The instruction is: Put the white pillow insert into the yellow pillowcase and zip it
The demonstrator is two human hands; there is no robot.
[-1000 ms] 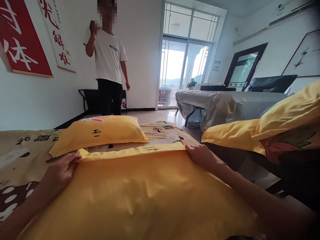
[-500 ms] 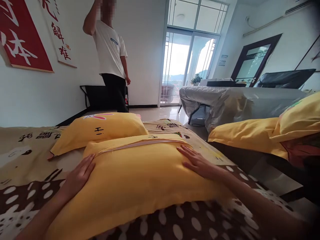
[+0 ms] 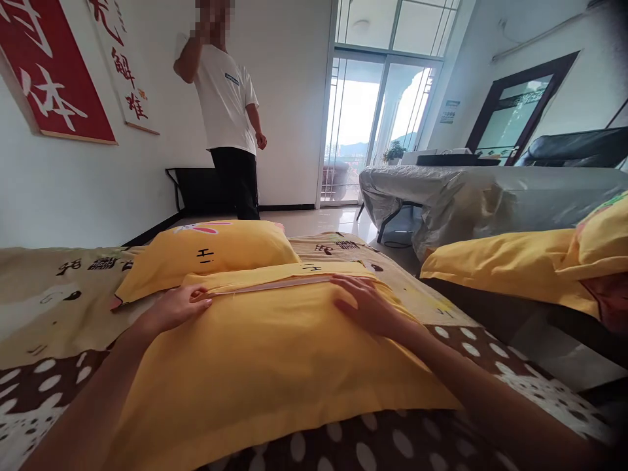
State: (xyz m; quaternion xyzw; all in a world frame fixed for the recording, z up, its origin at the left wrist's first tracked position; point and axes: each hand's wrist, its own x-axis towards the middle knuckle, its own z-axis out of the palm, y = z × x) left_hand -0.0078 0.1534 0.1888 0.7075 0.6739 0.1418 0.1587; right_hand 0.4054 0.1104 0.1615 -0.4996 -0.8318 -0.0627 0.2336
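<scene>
A yellow pillow [image 3: 275, 353] in its case lies in front of me on the bed, its opening with a pale edge running across the far side. At the left end of that opening my left hand [image 3: 182, 307] is closed, fingertips pinching the pillowcase's edge. My right hand [image 3: 366, 304] rests on the right part of the pillow, thumb spread from the fingers, fingertips at the opening's edge. Just beyond lies a second yellow pillow [image 3: 220, 252] with a rabbit print.
The patterned bedspread [image 3: 363, 451] spreads under the pillows. At right, more yellow bedding [image 3: 500, 261] lies on a dark surface. A plastic-covered table [image 3: 441, 186] stands beyond. A person in a white shirt [image 3: 223, 98] stands past the bed, one arm raised.
My left hand has moved from the pillow's left side up to the opening's corner and closed on the edge. My right hand has shifted slightly left along the opening.
</scene>
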